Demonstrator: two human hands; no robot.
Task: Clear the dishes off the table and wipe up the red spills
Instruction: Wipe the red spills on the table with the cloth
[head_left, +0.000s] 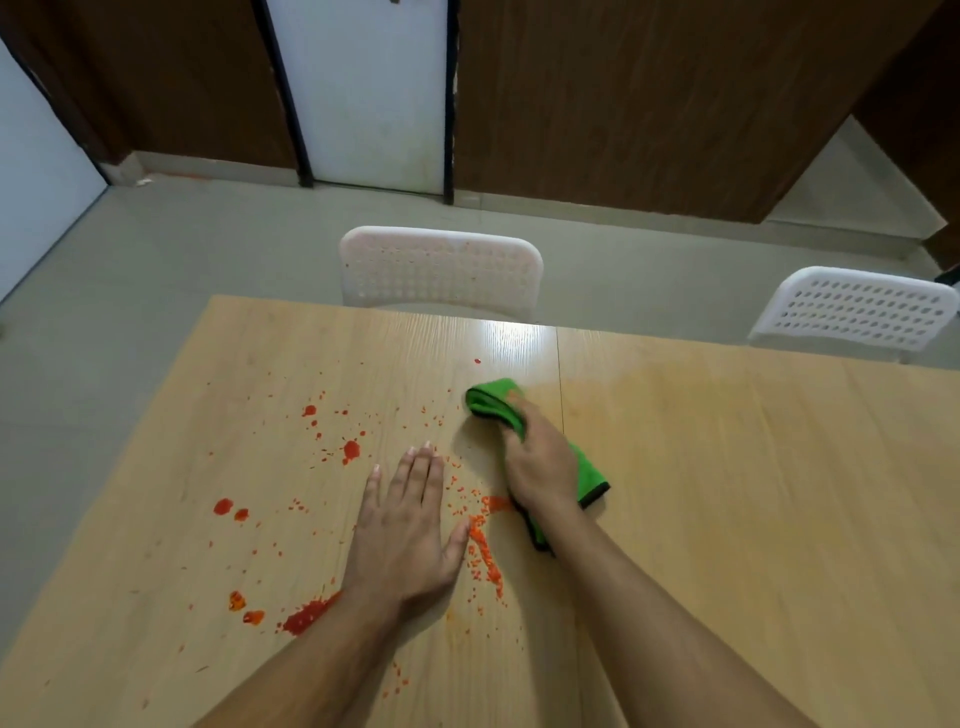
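The light wooden table (727, 467) fills most of the view, and a thin seam runs across it from the far edge toward the near edge. Behind the far edge stand two white plastic chairs with perforated backs, one (441, 270) near the middle of that edge and the other (857, 312) toward the far right corner. The red spills (306, 618) are scattered over the left half of the table, from small drops near the middle to bigger blots and a smeared trail of crumbly red bits closer to the near edge. One single red dot lies alone near the far edge, just left of the seam.

The green cloth (493, 405) with a dark border lies bunched on the table just left of the seam, at the right border of the spills. The right hand (540, 462) rests on top of it, fingers curled around the folds and gripping the cloth. The left hand (410, 530) lies flat on the table among the red drops, palm down, fingers straight and close together, holding nothing.
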